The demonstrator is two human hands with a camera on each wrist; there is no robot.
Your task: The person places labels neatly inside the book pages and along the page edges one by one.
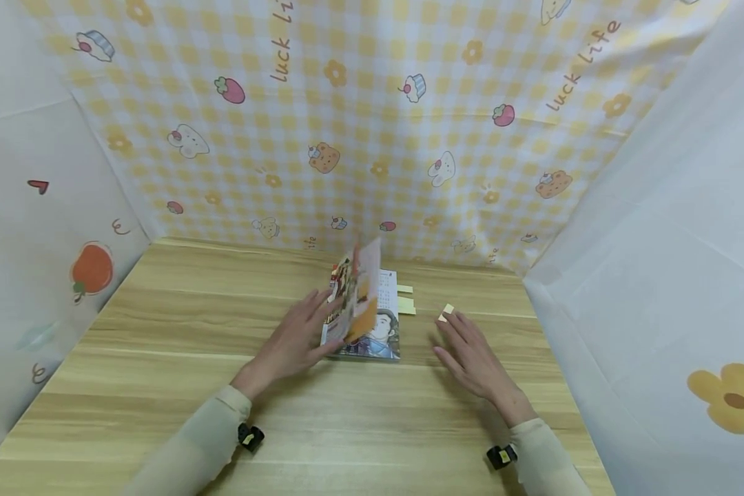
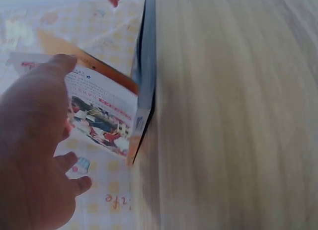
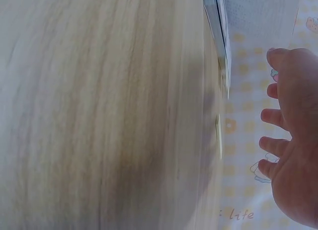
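A book (image 1: pixel 384 331) lies on the table, its exposed page showing text and a drawn figure. Several of its leaves (image 1: pixel 362 289) stand up from the spine side, with a colour photo on the leaf (image 2: pixel 99 123) facing the left wrist camera. My left hand (image 1: pixel 291 334) is at the left of these raised leaves, fingers spread and the thumb overlapping a leaf's edge. Pale yellow sticky tabs (image 1: pixel 407 305) jut from the book's right edge. My right hand (image 1: pixel 474 358) hovers low, fingers apart, with its fingertips beside a small pale yellow sticky note (image 1: pixel 446 313) on the table.
The wood-grain table (image 1: pixel 161 358) runs back to a yellow checked cloth (image 1: pixel 347 138) with printed cartoons. White cloth walls (image 1: pixel 657 275) close in the left and right sides. Each wrist wears a small black camera (image 1: pixel 501 456).
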